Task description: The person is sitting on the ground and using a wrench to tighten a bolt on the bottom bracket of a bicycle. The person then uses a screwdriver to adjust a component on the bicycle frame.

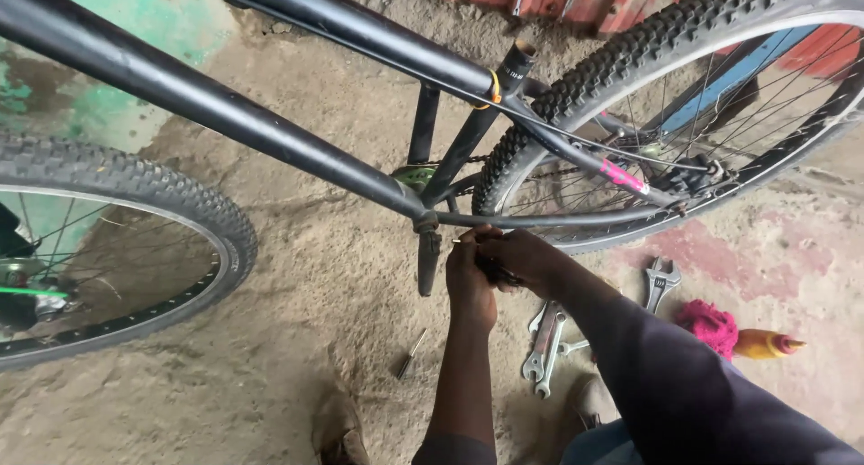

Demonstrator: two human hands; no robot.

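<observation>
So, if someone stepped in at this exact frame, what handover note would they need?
Left hand and right hand are both closed together just below the bicycle's bottom bracket, beside the crank arm. What they grip is hidden. Spanners and an adjustable wrench lie on the ground to the right, a screwdriver to the left. The seat tube has no saddle. Progress cannot be told.

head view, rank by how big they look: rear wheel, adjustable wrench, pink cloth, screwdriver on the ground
1. rear wheel, by far the largest, though cut off by the frame edge.
2. pink cloth and adjustable wrench: look about alike, so I won't rank them.
3. screwdriver, the smallest.
</observation>
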